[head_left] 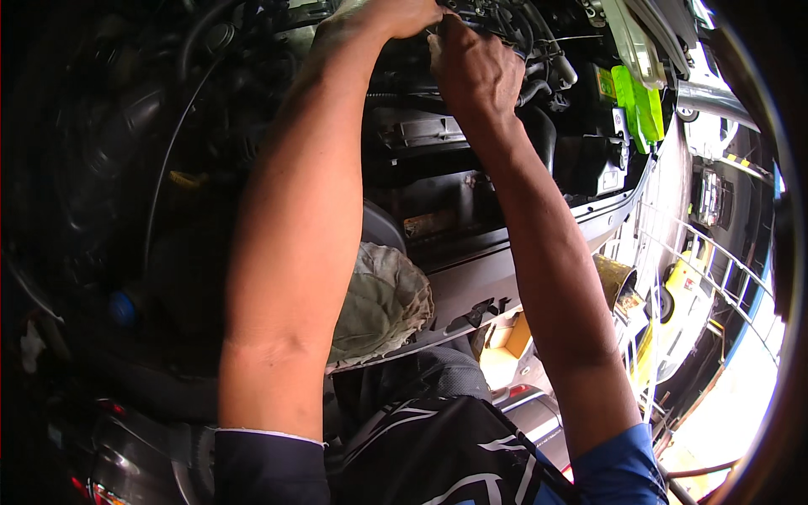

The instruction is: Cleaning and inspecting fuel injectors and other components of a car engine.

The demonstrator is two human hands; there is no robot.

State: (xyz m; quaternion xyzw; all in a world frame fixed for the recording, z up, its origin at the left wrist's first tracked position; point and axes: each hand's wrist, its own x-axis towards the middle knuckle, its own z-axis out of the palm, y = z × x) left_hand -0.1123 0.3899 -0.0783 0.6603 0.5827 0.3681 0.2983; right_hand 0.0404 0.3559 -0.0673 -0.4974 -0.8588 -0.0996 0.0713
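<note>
Both my arms reach up into a car's engine bay, and my hands meet at the top edge of the view. My left hand (402, 15) is partly cut off there; its fingers look curled in toward the right hand, and what they grip is hidden. Just right of it, my right hand (480, 74) is closed, knuckles up, over dark engine parts. Its fingertips point away from me, so I cannot make out what they hold. Black hoses (539, 88) and thin cables run beside the right hand. A black ribbed hose (408, 103) passes below the hands.
A crumpled grey-green cloth (379, 295) lies over the car's front edge by my left forearm. A bright green packet (640, 105) sits at the right of the bay. Beyond are a cardboard box (505, 345), metal railings (724, 261) and a yellow vehicle (677, 316).
</note>
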